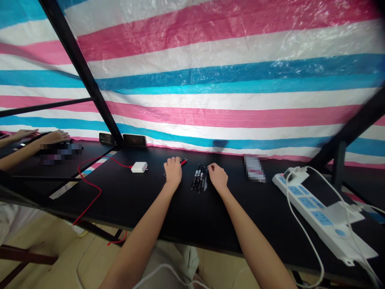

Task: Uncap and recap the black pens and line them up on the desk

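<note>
My left hand [173,169] rests on the black table [186,208] with its fingers curled round a red pen [183,161], whose tip sticks out to the right. My right hand [218,176] lies just right of a row of several black pens [199,177]. Its fingers are curled and pinch the nearest pen at its upper end.
A white charger box [139,167] with a red cable [90,184] lies left of my hands. A white and blue power strip [319,212] with white cables sits at the right. Two phones [134,140] lean at the back. Another person's hands [54,137] work at the far left.
</note>
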The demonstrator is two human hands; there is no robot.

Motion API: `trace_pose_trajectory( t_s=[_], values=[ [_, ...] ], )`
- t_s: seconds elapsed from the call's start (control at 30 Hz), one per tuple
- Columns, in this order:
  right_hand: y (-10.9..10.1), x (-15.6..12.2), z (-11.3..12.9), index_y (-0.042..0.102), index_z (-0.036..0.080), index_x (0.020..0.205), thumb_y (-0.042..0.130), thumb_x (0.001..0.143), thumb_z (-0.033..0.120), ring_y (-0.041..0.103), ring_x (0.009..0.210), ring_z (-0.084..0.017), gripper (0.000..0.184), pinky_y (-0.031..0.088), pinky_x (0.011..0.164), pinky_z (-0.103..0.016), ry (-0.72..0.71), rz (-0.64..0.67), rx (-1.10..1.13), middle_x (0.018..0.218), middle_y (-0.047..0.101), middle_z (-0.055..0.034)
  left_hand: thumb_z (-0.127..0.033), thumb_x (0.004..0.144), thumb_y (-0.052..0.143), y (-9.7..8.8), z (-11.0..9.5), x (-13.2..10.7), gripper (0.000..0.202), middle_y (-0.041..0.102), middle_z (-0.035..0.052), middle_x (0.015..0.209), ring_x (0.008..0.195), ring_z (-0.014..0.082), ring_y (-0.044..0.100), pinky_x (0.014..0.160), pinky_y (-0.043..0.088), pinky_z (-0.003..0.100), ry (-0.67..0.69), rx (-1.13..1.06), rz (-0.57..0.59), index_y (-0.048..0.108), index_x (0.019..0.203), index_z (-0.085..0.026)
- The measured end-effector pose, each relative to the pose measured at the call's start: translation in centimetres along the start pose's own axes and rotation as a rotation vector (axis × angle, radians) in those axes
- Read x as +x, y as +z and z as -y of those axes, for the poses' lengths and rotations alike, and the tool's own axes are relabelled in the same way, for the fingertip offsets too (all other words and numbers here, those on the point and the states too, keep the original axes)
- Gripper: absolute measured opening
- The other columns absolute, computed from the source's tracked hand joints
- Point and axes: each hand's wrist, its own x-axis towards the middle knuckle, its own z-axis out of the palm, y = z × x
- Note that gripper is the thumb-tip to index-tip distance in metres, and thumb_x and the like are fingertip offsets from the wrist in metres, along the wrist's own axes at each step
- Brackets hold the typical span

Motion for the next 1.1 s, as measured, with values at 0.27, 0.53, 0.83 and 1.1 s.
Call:
trace_pose_trajectory(
  t_s=[0.27, 0.53, 0.83, 1.1],
  values=[
    [0.4, -0.9, 0.6, 0.056, 0.02, 0.086, 0.046, 0.081, 0.033, 0.058, 0.079, -0.017, 0.018, 0.036, 0.065, -0.024, -0.142, 0.004, -0.285, 0.087, 0.061, -0.0046, -0.034, 0.083, 0.046, 0.3, -1.3, -0.3, 0.02, 0.054, 0.0032, 0.086, 0.084, 0.0193, 0.048, 0.076, 0.035, 0.033, 0.295, -0.39, 0.13, 0.048, 0.098, -0.02],
    [0.5, -1.2, 0.6, 0.056, 0.019, 0.087, 0.043, 0.081, 0.029, 0.059, 0.077, -0.016, 0.017, 0.037, 0.063, -0.024, -0.204, -0.023, -0.368, 0.09, 0.059, -0.0053, -0.033, 0.079, 0.05, 1.3, -1.4, -0.3, 0.024, 0.052, 0.0021, 0.086, 0.082, 0.0161, 0.051, 0.077, 0.04, 0.029, 0.404, -0.66, 0.26, 0.049, 0.098, -0.02],
    [0.0, -1.5, 0.9, 0.053, 0.018, 0.098, 0.044, 0.08, 0.02, 0.058, 0.078, -0.017, 0.02, 0.039, 0.064, -0.024, -0.22, -0.017, -0.445, 0.094, 0.056, -0.0076, -0.021, 0.075, 0.049, 1.2, -1.1, -0.1, 0.026, 0.053, 0.0008, 0.082, 0.077, 0.0144, 0.053, 0.071, 0.04, 0.027, 0.324, -0.573, 0.285, 0.048, 0.101, -0.019],
    [-0.8, -1.5, 0.4, 0.054, 0.011, 0.093, 0.048, 0.081, 0.022, 0.055, 0.088, -0.023, 0.018, 0.044, 0.064, -0.027, -0.157, -0.123, -0.581, 0.095, 0.053, -0.0163, -0.033, 0.08, 0.048, 1.0, -0.6, 0.2, 0.023, 0.058, 0.0037, 0.079, 0.081, 0.02, 0.056, 0.071, 0.038, 0.03, 0.159, -0.251, 0.256, 0.046, 0.098, -0.018]
  ],
)
